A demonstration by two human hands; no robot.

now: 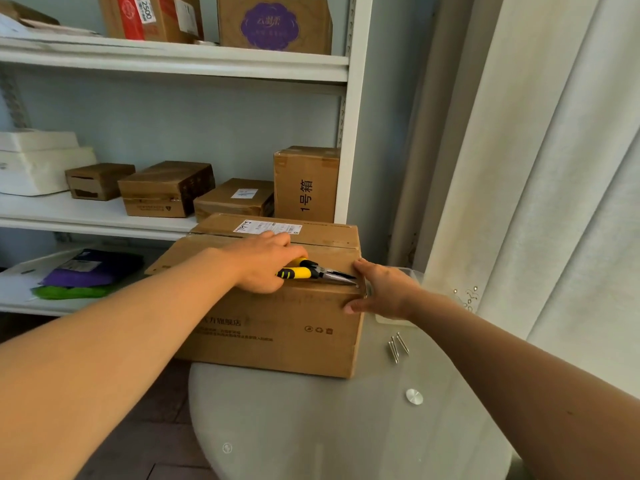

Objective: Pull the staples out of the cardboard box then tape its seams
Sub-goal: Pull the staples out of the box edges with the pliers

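Cardboard box [277,327] sits on the glass table [346,427]. Left hand [266,261] grips the pliers [313,271], tips at the top seam by the right corner. Right hand [382,289], fingers straight, braces that corner. Advice: bite the staple crown squarely, lever up slowly, keep the brace. Pulled staples [398,346] lie beside the box.

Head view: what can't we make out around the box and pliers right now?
- Pliers handles: mostly covered by the left hand.
- Plier tips at the cardboard box top-right corner: too small to tell whether they grip a staple.
- Box right side: hidden behind the right hand and the box itself.
- Clear container behind the right hand: contents hidden.
- Metal pieces on the glass table: count unclear.
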